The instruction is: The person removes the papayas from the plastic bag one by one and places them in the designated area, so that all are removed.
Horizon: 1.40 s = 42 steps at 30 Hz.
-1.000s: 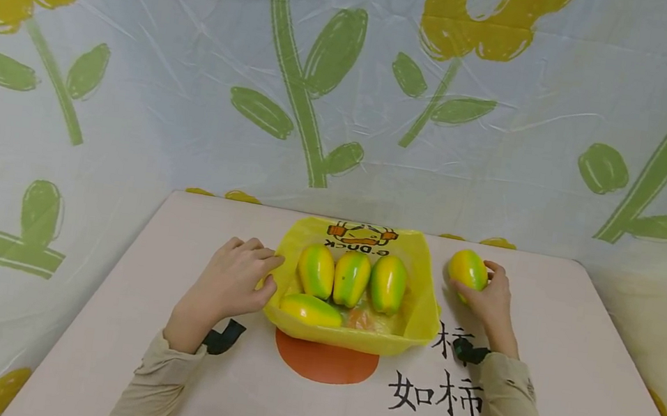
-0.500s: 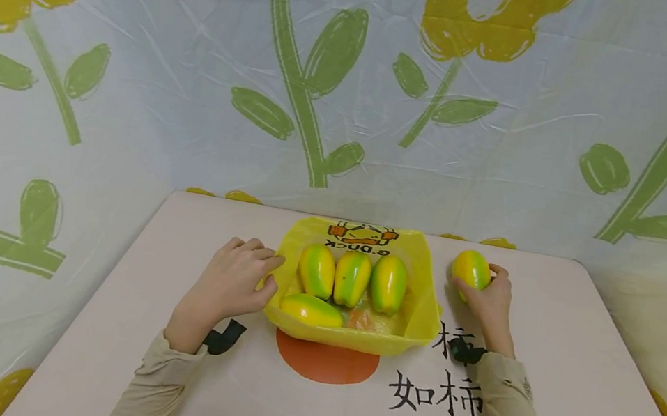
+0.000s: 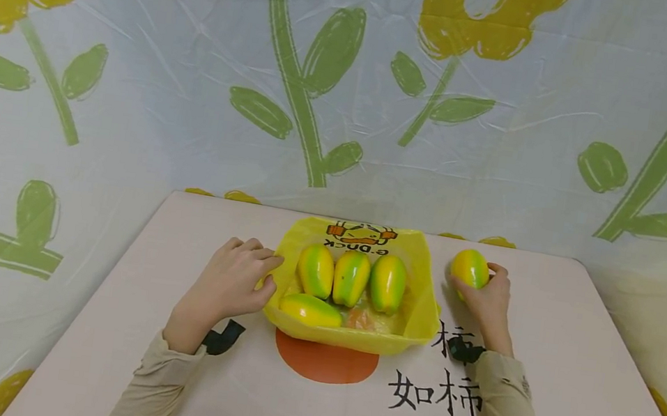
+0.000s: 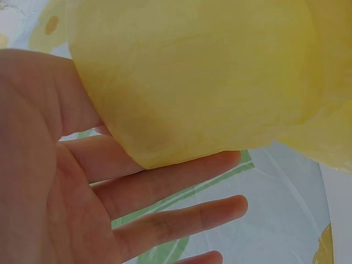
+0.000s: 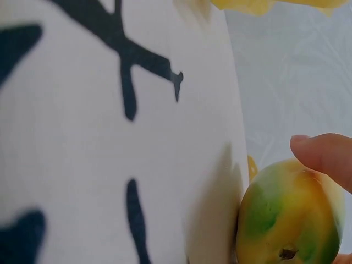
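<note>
My left hand (image 3: 236,276) is at the left rim of a yellow plastic bag (image 3: 348,336), its index finger over the edge. In the left wrist view the bag's sheet (image 4: 203,82) covers the tips of thumb and index finger, while the other fingers (image 4: 181,225) stretch out straight and apart. To the right of the bag, my right hand (image 3: 489,295) grips a glossy yellow-green oval fruit (image 3: 469,268), like a mango or small papaya. Its stem end faces the right wrist camera, close to the tabletop, with one fingertip (image 5: 322,154) on top. Several matching fruits (image 3: 351,279) lie inside the bag.
The bag stands open-topped near the back of a pale table (image 3: 104,318) printed with black characters (image 3: 435,394) and an orange-red round shape (image 3: 326,362). A floral cloth (image 3: 194,112) hangs behind and at the sides.
My right hand and the fruit have shifted very slightly to the right since a second ago. The left hand and the bag hold their place.
</note>
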### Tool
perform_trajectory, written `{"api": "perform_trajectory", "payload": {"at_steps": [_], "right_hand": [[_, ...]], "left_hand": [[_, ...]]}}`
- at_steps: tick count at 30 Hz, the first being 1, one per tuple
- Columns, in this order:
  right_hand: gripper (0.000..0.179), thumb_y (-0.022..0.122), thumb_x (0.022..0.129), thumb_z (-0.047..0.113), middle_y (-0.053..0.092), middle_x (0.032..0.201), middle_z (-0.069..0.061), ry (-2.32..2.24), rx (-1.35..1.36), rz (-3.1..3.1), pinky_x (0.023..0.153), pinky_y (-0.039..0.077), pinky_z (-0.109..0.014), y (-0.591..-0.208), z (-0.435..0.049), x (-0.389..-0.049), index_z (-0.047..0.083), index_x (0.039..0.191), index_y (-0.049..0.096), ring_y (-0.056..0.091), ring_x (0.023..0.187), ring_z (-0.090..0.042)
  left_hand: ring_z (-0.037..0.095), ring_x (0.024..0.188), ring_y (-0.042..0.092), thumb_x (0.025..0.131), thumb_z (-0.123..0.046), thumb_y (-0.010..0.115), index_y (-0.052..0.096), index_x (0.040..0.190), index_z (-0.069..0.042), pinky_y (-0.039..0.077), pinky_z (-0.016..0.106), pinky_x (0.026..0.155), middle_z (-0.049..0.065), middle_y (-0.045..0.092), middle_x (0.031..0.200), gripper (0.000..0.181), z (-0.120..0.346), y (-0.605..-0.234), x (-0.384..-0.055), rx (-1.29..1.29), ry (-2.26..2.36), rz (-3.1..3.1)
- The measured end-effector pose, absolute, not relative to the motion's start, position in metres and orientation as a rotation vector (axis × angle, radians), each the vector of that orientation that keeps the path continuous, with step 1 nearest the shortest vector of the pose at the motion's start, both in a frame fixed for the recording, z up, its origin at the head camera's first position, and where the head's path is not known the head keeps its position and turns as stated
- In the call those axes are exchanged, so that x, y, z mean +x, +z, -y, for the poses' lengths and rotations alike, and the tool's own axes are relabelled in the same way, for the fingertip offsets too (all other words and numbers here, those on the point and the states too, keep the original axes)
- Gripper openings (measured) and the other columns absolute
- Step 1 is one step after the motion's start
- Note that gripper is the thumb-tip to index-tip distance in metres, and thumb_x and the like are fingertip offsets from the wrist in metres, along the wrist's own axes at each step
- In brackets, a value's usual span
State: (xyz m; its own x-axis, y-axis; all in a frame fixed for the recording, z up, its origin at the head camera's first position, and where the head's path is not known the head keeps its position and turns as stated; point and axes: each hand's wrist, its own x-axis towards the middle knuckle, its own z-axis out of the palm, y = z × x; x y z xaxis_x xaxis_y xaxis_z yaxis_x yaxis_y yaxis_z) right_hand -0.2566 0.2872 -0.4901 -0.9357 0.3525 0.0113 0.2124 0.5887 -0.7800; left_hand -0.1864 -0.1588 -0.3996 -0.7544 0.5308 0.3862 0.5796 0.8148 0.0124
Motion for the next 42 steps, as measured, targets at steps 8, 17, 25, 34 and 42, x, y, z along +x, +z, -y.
{"api": "perform_trajectory", "payload": {"at_steps": [8,17,25,34,42], "right_hand": [[0.096,0.074,0.086,0.036,0.032,0.141,-0.033,1.252,-0.46,2.654,0.106,0.035,-0.057,-0.491,-0.291,-0.255,-0.004,0.152,0.016,0.037,0.125,-0.045],[0.098,0.072,0.086,0.041,0.031,0.142,-0.035,1.274,-0.446,2.633,0.103,0.036,-0.056,-0.485,-0.297,-0.251,-0.002,0.153,0.015,0.036,0.125,-0.047],[0.097,0.072,0.087,0.043,0.026,0.149,-0.033,1.319,-0.449,2.54,0.107,0.033,-0.059,-0.471,-0.301,-0.246,0.0,0.154,0.017,0.033,0.131,-0.048],[0.088,0.069,0.09,0.041,0.028,0.157,-0.019,1.423,-0.37,2.389,0.116,0.022,-0.052,-0.455,-0.298,-0.24,0.005,0.155,0.022,0.027,0.144,-0.035],[0.072,0.067,0.093,0.032,0.035,0.154,-0.013,1.545,-0.222,2.248,0.12,0.017,-0.041,-0.437,-0.286,-0.236,0.007,0.151,0.032,0.033,0.143,-0.027]], "left_hand": [[0.028,0.094,0.063,0.082,-0.013,0.059,0.077,0.107,-0.007,0.049,0.047,0.083,0.008,0.074,0.104,0.031,0.156,-0.401,-0.187,-0.848,-0.19,2.621],[0.028,0.096,0.063,0.083,-0.014,0.059,0.076,0.108,-0.008,0.049,0.047,0.085,0.008,0.073,0.106,0.031,0.154,-0.403,-0.187,-0.844,-0.195,2.636],[0.027,0.095,0.063,0.082,-0.014,0.06,0.077,0.108,-0.007,0.049,0.047,0.084,0.008,0.074,0.105,0.031,0.153,-0.403,-0.187,-0.854,-0.188,2.626],[0.028,0.095,0.063,0.083,-0.015,0.058,0.076,0.109,-0.007,0.049,0.046,0.083,0.007,0.073,0.107,0.032,0.156,-0.403,-0.186,-0.845,-0.179,2.637],[0.027,0.095,0.063,0.083,-0.015,0.059,0.076,0.109,-0.007,0.048,0.045,0.083,0.008,0.074,0.107,0.032,0.159,-0.405,-0.185,-0.835,-0.191,2.637]]}}
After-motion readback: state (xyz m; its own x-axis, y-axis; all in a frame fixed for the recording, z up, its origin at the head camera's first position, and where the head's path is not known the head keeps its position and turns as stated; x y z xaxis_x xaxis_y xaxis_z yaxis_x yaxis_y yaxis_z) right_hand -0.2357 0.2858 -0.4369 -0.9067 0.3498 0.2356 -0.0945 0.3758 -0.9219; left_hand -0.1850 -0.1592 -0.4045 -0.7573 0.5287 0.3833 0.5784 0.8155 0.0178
